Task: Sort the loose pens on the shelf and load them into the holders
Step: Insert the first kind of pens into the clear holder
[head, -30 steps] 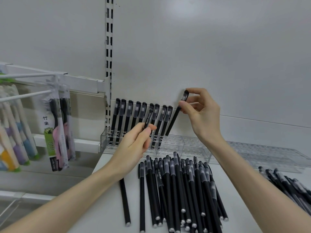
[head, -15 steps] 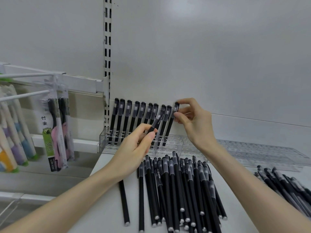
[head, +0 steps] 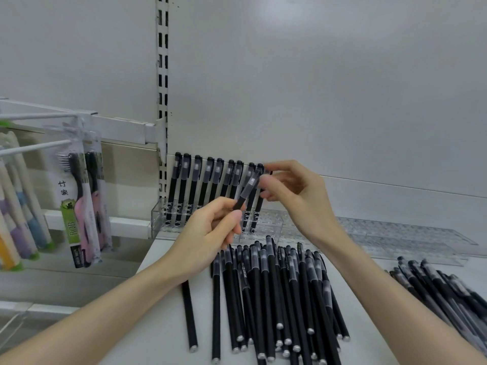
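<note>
Risks knocking the racked pens (head: 210,185) askew in the clear holder (head: 271,225) at the back of the shelf (head: 163,338), with fingers of the left hand (head: 208,233) pinching a tilted pen (head: 247,188) just before them, right hand (head: 292,191) beside (grip too blurred to tell).

A black pen (head: 246,189) is pinched in the left hand (head: 210,233), its cap tilted up just beside the blurred, curled fingers of the right hand (head: 295,196). Behind the fingers a row of pens (head: 208,188) is stood in a clear holder (head: 271,223), and below the wrists a heap of pens (head: 276,291) is laid flat.
</note>
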Demonstrator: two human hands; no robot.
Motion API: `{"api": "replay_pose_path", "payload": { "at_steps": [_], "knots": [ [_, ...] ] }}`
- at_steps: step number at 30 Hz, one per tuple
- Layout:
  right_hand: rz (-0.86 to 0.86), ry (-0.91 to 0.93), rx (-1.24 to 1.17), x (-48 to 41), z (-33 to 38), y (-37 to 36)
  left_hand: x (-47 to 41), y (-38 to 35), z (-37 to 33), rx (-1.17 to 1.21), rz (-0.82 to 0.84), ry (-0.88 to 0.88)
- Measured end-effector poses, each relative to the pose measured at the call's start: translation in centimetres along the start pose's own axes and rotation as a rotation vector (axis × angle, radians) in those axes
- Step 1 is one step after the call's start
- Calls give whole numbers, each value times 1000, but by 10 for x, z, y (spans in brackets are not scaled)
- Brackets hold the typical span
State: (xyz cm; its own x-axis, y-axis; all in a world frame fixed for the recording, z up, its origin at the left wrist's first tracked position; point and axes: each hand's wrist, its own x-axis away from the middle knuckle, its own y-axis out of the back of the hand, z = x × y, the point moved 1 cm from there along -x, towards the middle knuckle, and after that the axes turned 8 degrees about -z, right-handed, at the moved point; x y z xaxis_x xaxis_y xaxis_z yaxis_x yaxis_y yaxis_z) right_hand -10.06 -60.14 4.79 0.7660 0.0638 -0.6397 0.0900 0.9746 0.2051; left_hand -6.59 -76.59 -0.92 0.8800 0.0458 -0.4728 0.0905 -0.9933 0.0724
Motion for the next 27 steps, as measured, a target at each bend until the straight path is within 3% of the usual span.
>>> {"api": "replay_pose_path", "payload": {
  "at_steps": [7, 12, 16, 27],
  "knots": [
    [84, -38, -148, 7, 7, -4, 3, -4, -6, 33, 20, -6],
    [-95, 57, -46, -7, 14, 14, 0, -1, 5, -515, -75, -332],
    [-229, 152, 77, -21, 11, 28, -1, -2, 19, -865, 59, -449],
    [-169, 150, 210, -25, -24, 12, -1, -4, 21, -989, 143, -432]
  ]
}}
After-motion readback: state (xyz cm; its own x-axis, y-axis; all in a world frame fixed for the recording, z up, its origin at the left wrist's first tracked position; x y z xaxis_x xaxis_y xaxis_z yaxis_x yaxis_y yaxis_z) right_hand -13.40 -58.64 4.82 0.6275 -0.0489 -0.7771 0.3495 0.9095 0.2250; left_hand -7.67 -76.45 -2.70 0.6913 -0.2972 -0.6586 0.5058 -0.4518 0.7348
